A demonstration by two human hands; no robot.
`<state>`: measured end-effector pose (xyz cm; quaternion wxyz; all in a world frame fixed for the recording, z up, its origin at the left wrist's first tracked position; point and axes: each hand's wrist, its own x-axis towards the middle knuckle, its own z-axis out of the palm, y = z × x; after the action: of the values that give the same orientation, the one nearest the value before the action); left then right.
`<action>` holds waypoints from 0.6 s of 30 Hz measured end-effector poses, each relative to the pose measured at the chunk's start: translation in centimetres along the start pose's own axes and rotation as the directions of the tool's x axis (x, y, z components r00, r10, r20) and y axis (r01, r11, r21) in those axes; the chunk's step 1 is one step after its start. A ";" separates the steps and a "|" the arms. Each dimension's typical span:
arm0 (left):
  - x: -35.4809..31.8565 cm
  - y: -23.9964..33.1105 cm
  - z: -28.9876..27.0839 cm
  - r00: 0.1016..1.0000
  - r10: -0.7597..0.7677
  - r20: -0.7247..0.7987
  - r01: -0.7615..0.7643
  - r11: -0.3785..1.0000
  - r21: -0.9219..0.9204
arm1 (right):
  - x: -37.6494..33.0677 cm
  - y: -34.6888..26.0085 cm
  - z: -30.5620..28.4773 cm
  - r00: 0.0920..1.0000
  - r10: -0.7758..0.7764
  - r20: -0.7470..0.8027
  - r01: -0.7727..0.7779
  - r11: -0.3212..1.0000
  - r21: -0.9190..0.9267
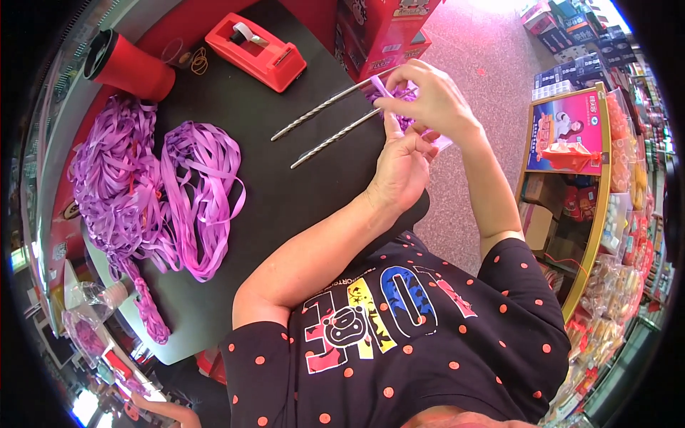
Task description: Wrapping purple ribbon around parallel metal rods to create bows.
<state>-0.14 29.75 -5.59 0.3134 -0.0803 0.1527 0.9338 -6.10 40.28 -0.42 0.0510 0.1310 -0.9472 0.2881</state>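
While the right hand (434,100) pinches purple ribbon (379,85) beside two metal rods (332,141), upper centre of the frame, the left hand (402,169) sits just below, fingers partly curled, grip unclear

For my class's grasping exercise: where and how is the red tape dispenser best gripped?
Probably grip the red tape dispenser mid-body across its two long sides, from above: it is longer than wide and rests uncovered on the black tabletop.
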 end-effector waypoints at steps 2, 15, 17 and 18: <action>-0.1 0.1 0.5 0.997 0.038 0.061 -0.037 0.999 -0.015 | -0.1 -0.9 -0.2 1.000 0.009 -0.022 -0.011 0.996 -0.090; -0.3 0.1 1.0 0.998 -0.036 -0.047 0.034 0.998 -0.050 | 0.2 1.0 -0.8 0.975 0.210 -0.067 -0.212 0.977 -0.014; -0.1 0.0 0.9 0.999 -0.027 -0.036 0.026 0.999 -0.040 | 0.2 1.1 -0.4 0.976 0.216 -0.032 -0.217 0.976 -0.008; 0.0 -0.1 0.7 0.999 -0.028 -0.033 0.026 0.999 -0.040 | 0.2 1.2 -0.3 0.975 0.221 0.006 -0.221 0.975 0.002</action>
<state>-0.12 30.04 -4.93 0.3217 -0.1044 0.1384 0.9308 -6.62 41.41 -0.81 0.0155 0.0260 -0.9557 0.2927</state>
